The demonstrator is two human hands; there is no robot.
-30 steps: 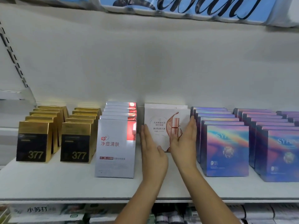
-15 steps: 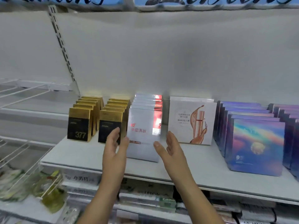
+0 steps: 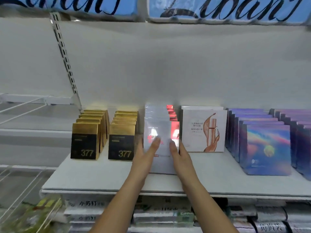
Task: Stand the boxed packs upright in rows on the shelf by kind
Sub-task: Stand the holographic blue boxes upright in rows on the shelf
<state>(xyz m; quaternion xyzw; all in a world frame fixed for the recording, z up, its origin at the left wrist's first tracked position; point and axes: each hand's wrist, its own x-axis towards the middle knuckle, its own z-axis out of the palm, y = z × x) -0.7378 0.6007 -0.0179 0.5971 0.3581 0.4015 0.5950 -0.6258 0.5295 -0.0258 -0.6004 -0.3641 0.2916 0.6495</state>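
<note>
Silver-and-red boxed packs (image 3: 161,118) stand upright in one row on the shelf (image 3: 101,179), their count blurred. The left hand (image 3: 144,158) and right hand (image 3: 182,158) press straight, released fingers flat against the front pack, grasping nothing. Alongside stand two rows of five gold 377 boxes (image 3: 85,140), two white packs (image 3: 193,142) and two rows of rainbow packs (image 3: 267,148).

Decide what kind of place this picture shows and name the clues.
Probably a shop's cosmetics aisle: a white display shelf carries rows of identical packs, gold "377" boxes and iridescent purple boxes, with more stock below.
</note>
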